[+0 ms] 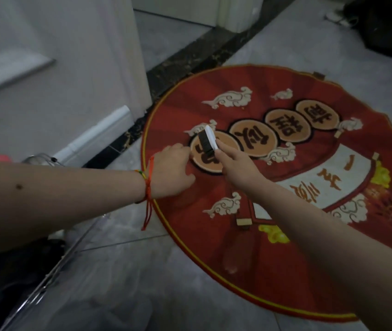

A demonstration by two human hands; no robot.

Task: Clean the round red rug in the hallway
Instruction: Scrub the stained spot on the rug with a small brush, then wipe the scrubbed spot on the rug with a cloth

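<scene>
While the right hand (pixel 238 166) grips a white-backed, dark-bristled brush (pixel 208 140) over the rug's left medallion, the left hand (pixel 173 170) rests on the pile, fingers loosely curled, holding nothing. Lying flat on grey tile (pixel 130 271) beside a white wall (pixel 58 96), the round red rug (pixel 273 235) looks soft and light, likely to creep; pinning it near the stroke seems wise.

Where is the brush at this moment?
In the head view, the brush is held in the right hand, over the red rug, beside the left hand.

The grey tiled floor (pixel 128 278) carries the round red rug (pixel 273 235).
</scene>
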